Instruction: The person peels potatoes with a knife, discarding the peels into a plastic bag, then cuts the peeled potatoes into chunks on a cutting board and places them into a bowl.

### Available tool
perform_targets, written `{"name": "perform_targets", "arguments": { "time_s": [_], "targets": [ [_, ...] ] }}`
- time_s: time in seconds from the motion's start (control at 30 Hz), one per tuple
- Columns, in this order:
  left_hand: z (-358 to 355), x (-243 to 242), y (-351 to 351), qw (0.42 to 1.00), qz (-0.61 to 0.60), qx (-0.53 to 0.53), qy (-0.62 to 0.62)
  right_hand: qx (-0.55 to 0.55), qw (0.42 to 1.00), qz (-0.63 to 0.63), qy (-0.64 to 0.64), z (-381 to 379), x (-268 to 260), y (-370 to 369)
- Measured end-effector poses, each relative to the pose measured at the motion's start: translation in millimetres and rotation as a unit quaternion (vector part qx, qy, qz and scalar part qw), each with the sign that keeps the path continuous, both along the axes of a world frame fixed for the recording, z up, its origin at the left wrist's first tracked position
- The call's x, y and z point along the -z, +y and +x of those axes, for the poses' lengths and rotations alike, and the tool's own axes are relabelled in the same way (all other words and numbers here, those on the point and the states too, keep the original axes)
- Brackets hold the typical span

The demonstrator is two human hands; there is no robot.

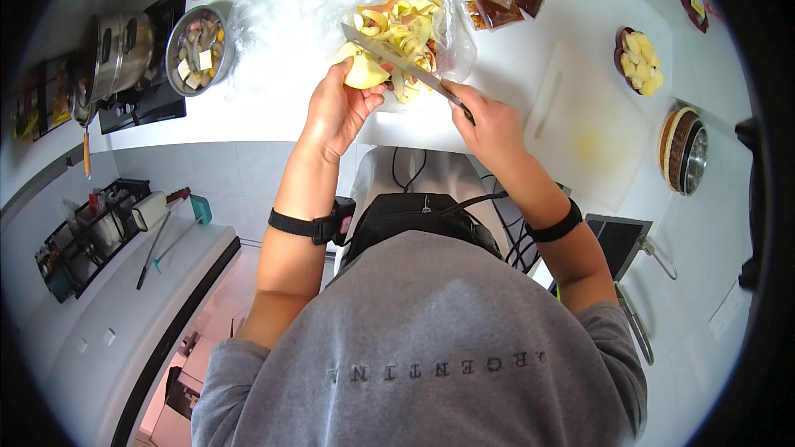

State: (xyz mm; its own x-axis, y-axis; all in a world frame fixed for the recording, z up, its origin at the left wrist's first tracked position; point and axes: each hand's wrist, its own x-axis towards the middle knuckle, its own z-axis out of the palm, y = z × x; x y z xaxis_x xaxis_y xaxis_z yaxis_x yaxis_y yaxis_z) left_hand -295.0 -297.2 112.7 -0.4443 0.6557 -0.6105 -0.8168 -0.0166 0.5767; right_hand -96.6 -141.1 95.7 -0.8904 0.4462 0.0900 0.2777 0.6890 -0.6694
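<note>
My left hand [340, 107] holds a pale yellow piece of peeled fruit [365, 72], perhaps apple, near the counter's front edge. A kitchen knife [404, 63] with a dark handle is gripped in my right hand [490, 122]. Its broad blade slants up and left, its far part lying across or just above the fruit; whether it cuts in cannot be told. Beneath and beyond both hands, fruit peelings [410, 28] are heaped on a clear plastic bag [450, 68] spread over the white counter.
Left of the peelings are a crumpled clear bag [273, 31], a metal bowl [228, 62] of shrimp and white cubes, and a steel pot [121, 56] by the hob. Right are sauce packets [499, 7], a white cutting board [574, 118], a plate of fruit chunks [641, 65] and stacked bowls [683, 149].
</note>
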Motion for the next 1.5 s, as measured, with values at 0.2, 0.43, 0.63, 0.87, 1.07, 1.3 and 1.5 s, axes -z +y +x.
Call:
{"name": "perform_targets", "arguments": {
  "time_s": [0.2,0.43,0.63,0.87,1.07,1.3,1.5],
  "targets": [
    [7,0,-2,0.999,-0.003,-0.05,0.001,-0.066,0.996,0.036,0.05,-3,-17,3],
    [14,-5,-12,0.997,-0.018,-0.003,0.081,-0.066,0.984,0.114,0.123,-10,-22,-4],
    [18,3,-20,0.999,0.025,-0.022,0.033,-0.079,0.981,0.125,0.123,-7,-19,-11],
    [25,7,-23,0.998,0.003,-0.021,0.054,-0.067,0.984,0.149,0.077,2,-17,-19],
    [26,6,-17,0.998,-0.035,-0.015,0.048,-0.053,0.99,0.13,0.003,2,-12,-19],
    [17,17,-10,0.996,-0.025,0.034,0.081,-0.032,0.994,0.098,0.027,5,10,-19],
    [4,19,-5,0.993,-0.027,0.051,0.106,0.038,0.999,0.02,0.015,3,27,-4]
  ]
}}
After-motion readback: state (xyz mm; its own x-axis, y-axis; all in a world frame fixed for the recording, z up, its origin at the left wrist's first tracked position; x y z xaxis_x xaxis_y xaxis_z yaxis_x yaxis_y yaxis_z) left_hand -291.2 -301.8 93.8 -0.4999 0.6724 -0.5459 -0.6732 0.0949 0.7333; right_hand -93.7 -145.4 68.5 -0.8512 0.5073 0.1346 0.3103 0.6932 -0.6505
